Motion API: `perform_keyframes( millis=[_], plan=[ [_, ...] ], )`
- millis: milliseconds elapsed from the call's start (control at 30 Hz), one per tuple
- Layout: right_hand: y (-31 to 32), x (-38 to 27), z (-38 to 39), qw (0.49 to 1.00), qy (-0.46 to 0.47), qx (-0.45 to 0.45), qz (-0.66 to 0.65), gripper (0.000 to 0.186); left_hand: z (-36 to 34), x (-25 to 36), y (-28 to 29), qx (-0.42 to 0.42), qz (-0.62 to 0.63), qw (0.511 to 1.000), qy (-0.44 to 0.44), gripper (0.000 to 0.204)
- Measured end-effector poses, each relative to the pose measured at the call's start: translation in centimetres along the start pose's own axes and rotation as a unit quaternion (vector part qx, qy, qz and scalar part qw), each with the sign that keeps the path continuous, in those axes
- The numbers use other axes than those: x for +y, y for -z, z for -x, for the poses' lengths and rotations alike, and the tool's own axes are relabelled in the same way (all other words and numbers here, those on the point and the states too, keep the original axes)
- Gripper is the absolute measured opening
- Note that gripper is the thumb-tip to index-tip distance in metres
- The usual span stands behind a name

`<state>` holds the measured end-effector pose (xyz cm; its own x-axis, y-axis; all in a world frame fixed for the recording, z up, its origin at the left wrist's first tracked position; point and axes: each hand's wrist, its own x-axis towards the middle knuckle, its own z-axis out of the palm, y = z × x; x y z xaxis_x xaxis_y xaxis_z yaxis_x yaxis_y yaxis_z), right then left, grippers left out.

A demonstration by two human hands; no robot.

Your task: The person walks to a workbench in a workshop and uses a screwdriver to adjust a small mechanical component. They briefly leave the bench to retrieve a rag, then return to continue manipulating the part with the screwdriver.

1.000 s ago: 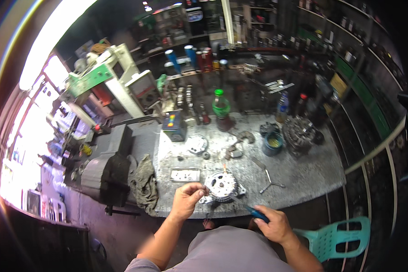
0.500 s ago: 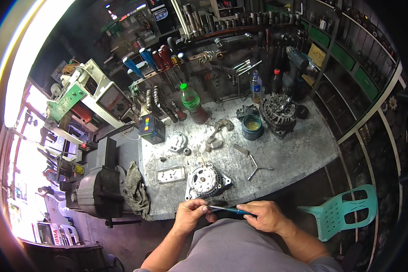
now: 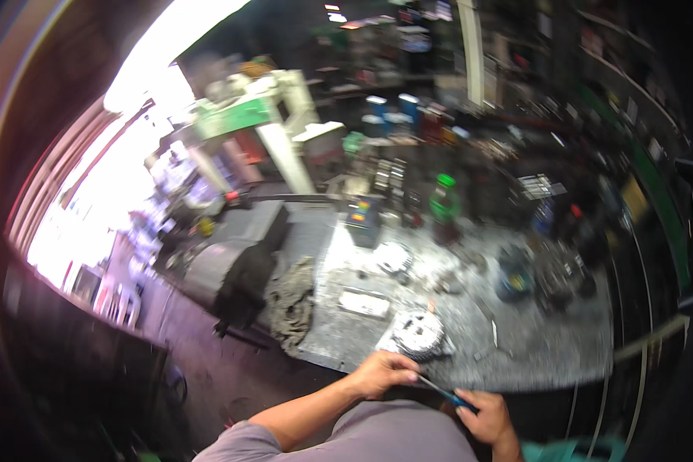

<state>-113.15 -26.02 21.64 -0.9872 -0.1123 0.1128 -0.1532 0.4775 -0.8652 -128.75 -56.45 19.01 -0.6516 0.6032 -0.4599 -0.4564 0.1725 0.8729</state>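
Note:
My right hand (image 3: 487, 416) is closed around the blue handle of a screwdriver (image 3: 453, 397), held at waist level by the table's near edge. At the other end, my left hand (image 3: 385, 374) pinches the tip of its thin shaft between thumb and fingers. Whether a small part sits in that pinch cannot be made out. Just beyond my left hand, a round silver alternator housing (image 3: 418, 333) lies on the metal worktable (image 3: 547, 354), touched by neither hand. The picture is smeared by motion.
Left of the table stand a bench vise (image 3: 223, 269) and a crumpled rag (image 3: 291, 308). On the tabletop are a flat rectangular tray (image 3: 364, 303), a green-capped bottle (image 3: 444, 204), a dark blue cup (image 3: 513, 281), a Y-shaped wrench (image 3: 494, 335) and another alternator (image 3: 558, 281).
My view has swung left, so the table and its things sit further right in the picture. Both hands still hold the screwdriver, its shaft now slanting more.

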Motion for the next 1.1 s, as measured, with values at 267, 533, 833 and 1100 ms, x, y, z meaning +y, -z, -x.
perform_keyframes(
  millis=[267,533,833,1100],
  plan=[
    [1.1,-2.0,-1.8,0.983,-0.145,-0.028,-0.105,0.03,-3.3,1.6,-1.4,-0.047,0.152,0.985,-0.069,0.035],
    [0.5,-3.1,-4.3,0.97,-0.222,-0.017,-0.099,0.045,-4.1,2.3,-1.3,0.031,0.22,0.973,-0.064,0.047],
    [-1.0,0.1,-3.2,0.982,-0.095,0.123,-0.111,0.045,-4.4,4.5,-2.4,0.179,-0.147,0.948,-0.217,0.071],
    [-0.9,2.8,-1.1,0.98,-0.096,0.169,-0.054,0.044,-7.7,3.4,-2.8,0.219,-0.509,0.802,-0.223,0.095]
  ],
)
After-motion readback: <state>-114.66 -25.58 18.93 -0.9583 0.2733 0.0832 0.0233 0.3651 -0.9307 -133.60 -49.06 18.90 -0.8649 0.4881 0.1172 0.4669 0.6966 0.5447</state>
